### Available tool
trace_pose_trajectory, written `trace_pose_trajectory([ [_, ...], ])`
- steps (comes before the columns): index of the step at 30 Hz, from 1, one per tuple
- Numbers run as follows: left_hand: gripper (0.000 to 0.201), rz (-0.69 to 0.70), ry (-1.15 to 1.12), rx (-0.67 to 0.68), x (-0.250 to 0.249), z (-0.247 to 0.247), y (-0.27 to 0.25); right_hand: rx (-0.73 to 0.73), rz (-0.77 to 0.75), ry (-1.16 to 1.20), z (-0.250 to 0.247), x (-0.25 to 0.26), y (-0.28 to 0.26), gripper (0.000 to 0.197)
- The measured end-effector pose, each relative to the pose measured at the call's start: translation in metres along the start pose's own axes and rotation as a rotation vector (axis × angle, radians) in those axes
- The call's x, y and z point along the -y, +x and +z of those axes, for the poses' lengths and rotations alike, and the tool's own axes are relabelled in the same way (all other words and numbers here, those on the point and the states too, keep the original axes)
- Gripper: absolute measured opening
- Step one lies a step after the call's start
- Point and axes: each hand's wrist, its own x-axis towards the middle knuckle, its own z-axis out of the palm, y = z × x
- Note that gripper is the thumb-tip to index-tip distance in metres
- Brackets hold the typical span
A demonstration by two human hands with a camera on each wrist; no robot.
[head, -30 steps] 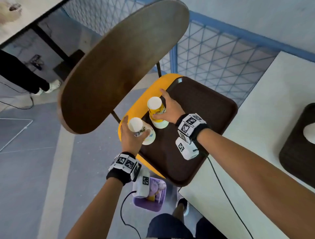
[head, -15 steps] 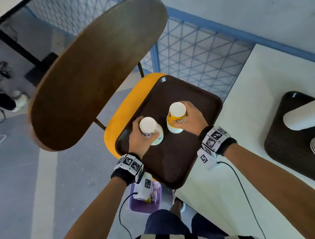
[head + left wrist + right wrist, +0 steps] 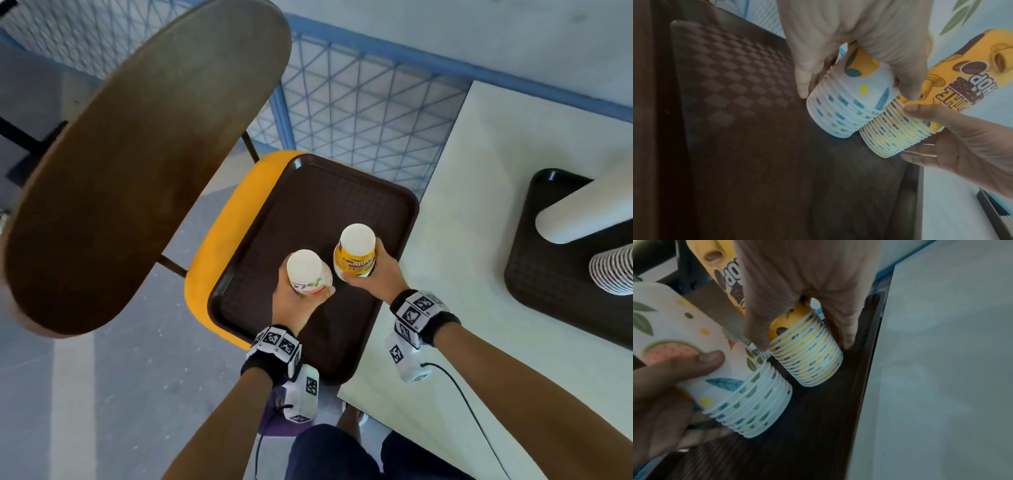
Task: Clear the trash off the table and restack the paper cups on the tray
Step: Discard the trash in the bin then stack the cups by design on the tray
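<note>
Gripping one inverted cup stack apiece, the left hand (image 3: 294, 301) holds the leaf-print stack (image 3: 308, 272) and the right hand (image 3: 373, 274) the yellow stack (image 3: 354, 251), rims down on the brown tray (image 3: 308, 192), seemingly steadying both upright.

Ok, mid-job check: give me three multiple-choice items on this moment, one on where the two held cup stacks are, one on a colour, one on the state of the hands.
1. Where are the two held cup stacks?
A. over the brown tray on the yellow chair
B. on the white table
C. on the floor

2. What is the main colour of the stack in the right hand?
A. red
B. yellow
C. black

3. What are the hands doing?
A. both hang idle
B. only the left holds a stack
C. each grips one stack

Key: 1 A, both stacks sit rims down over the brown tray on the yellow chair. 2 B, the right hand holds the yellow coffee-print stack. 3 C, the left hand grips the white leaf-print stack and the right grips the other.
</note>
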Motion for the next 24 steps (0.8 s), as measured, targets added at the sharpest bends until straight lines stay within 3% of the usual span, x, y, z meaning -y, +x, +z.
trace_pose_trajectory([
  [7, 0.080, -0.061, 0.009, -0.047, 0.007, 0.010, 0.000, -0.023, 0.049, 0.089, 0.008, -0.003, 0.005, 0.084],
  [24, 0.074, 0.002, 0.066, -0.126, 0.016, 0.014, -0.008, -0.032, 0.024, 0.244, 0.004, -0.005, -0.008, 0.082],
])
